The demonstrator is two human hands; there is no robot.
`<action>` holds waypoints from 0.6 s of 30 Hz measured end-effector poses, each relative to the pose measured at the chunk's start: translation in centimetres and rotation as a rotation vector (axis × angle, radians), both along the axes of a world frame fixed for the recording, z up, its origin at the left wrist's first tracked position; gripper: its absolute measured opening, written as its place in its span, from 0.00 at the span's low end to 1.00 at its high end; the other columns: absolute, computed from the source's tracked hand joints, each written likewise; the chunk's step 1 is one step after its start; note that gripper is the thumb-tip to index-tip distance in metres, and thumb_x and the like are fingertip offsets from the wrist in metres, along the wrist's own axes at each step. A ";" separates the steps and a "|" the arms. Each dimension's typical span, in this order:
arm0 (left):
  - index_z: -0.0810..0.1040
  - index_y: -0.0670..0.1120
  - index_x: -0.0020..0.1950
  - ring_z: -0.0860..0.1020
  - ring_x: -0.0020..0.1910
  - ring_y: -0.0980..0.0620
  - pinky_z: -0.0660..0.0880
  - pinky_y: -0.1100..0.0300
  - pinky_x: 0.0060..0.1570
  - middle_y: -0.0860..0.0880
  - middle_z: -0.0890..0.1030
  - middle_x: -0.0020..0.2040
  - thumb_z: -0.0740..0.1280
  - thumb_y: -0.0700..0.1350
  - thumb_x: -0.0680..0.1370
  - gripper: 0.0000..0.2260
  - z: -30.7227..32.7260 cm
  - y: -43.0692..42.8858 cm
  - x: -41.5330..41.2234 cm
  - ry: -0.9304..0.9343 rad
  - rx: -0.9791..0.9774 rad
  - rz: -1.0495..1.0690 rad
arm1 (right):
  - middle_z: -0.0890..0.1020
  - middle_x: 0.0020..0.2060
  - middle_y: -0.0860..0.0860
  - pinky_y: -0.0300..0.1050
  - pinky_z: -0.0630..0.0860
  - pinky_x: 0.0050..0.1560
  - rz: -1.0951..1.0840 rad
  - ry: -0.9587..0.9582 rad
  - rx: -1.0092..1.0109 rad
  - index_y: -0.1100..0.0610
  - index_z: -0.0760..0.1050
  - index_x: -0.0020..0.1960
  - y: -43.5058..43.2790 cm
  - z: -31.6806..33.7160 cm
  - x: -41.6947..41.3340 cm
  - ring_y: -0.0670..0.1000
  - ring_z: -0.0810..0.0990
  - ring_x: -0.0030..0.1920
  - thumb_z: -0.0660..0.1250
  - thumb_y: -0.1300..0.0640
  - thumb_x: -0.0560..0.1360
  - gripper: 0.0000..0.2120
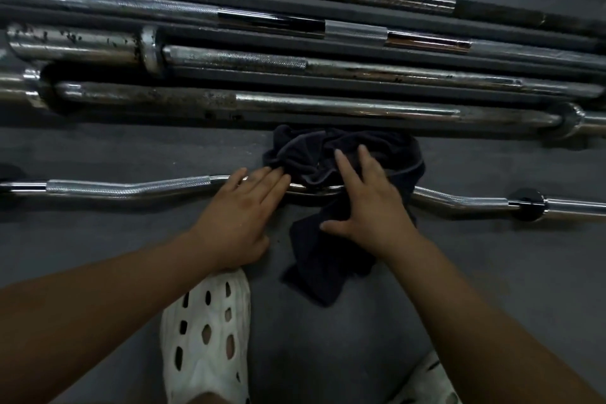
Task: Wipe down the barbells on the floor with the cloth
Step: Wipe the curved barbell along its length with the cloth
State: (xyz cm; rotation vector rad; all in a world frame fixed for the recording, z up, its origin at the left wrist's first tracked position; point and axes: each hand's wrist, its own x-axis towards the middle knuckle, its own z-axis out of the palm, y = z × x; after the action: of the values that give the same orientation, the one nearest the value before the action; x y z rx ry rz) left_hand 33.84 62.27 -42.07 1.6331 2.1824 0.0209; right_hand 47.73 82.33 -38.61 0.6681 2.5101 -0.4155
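A chrome curl bar (131, 188) lies across the grey floor in front of me. A dark cloth (331, 249) is draped over its middle and bunched up behind it. My right hand (367, 203) lies flat on the cloth over the bar, fingers straight and spread. My left hand (239, 216) rests with straight fingers on the bar just left of the cloth, fingertips touching the cloth's edge. Behind the curl bar lie several long straight barbells (328, 105), some rusty and pitted.
My white perforated shoe (206, 338) stands on the floor below my left hand, and part of the other shoe (426, 380) shows at the bottom right. A black collar (528, 205) sits on the curl bar's right end.
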 end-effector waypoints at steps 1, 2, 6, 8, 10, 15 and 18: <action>0.62 0.42 0.78 0.64 0.75 0.44 0.60 0.44 0.73 0.43 0.65 0.77 0.68 0.54 0.63 0.45 0.0 0.0 0.0 -0.002 -0.002 -0.001 | 0.42 0.81 0.54 0.60 0.60 0.73 0.098 -0.096 0.061 0.43 0.36 0.80 0.2 -0.3 -0.5 0.59 0.50 0.79 0.76 0.37 0.66 0.59; 0.62 0.42 0.78 0.64 0.75 0.44 0.60 0.44 0.73 0.43 0.65 0.77 0.67 0.54 0.63 0.45 0.1 0.0 -0.1 -0.005 -0.004 -0.002 | 0.44 0.81 0.54 0.60 0.63 0.70 0.179 -0.155 0.131 0.44 0.35 0.80 0.6 -0.4 -0.6 0.60 0.54 0.78 0.76 0.40 0.67 0.59; 0.61 0.42 0.78 0.64 0.75 0.44 0.61 0.44 0.74 0.43 0.64 0.77 0.67 0.53 0.63 0.45 0.1 0.0 -0.2 -0.017 -0.019 -0.003 | 0.60 0.71 0.57 0.54 0.74 0.55 0.165 -0.175 0.240 0.49 0.48 0.80 1.7 0.8 1.0 0.61 0.69 0.65 0.69 0.56 0.74 0.43; 0.61 0.42 0.78 0.65 0.75 0.44 0.61 0.44 0.73 0.43 0.64 0.77 0.67 0.53 0.62 0.45 0.1 0.0 -0.1 -0.019 -0.017 -0.001 | 0.67 0.62 0.56 0.53 0.76 0.49 0.056 -0.145 0.219 0.51 0.63 0.72 1.5 2.4 2.0 0.61 0.73 0.59 0.66 0.60 0.74 0.28; 0.61 0.43 0.78 0.65 0.75 0.44 0.61 0.44 0.73 0.44 0.64 0.78 0.67 0.53 0.62 0.45 0.2 0.0 0.0 -0.023 -0.022 0.007 | 0.72 0.55 0.55 0.52 0.76 0.48 0.066 -0.168 0.131 0.52 0.74 0.59 1.0 4.7 2.7 0.61 0.76 0.55 0.65 0.59 0.73 0.16; 0.59 0.44 0.79 0.63 0.76 0.45 0.59 0.45 0.74 0.44 0.62 0.79 0.68 0.54 0.64 0.45 0.1 0.0 0.0 -0.020 -0.057 0.003 | 0.78 0.45 0.44 0.34 0.70 0.50 -0.125 -0.068 -0.428 0.41 0.74 0.40 0.4 9.7 2.7 0.46 0.77 0.49 0.62 0.53 0.65 0.08; 0.61 0.43 0.78 0.65 0.75 0.44 0.58 0.46 0.74 0.44 0.63 0.78 0.67 0.54 0.63 0.44 0.2 0.0 0.0 -0.009 -0.049 0.000 | 0.77 0.54 0.55 0.45 0.70 0.57 -0.381 0.176 -0.063 0.49 0.80 0.52 3.2 6.9 3.5 0.56 0.76 0.57 0.69 0.57 0.72 0.10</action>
State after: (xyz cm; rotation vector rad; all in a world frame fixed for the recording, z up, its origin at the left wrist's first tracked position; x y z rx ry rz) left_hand 33.79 62.29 -41.92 1.6029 2.1589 -0.0248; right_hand 51.21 85.55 -31.75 1.1339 2.5159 -0.7134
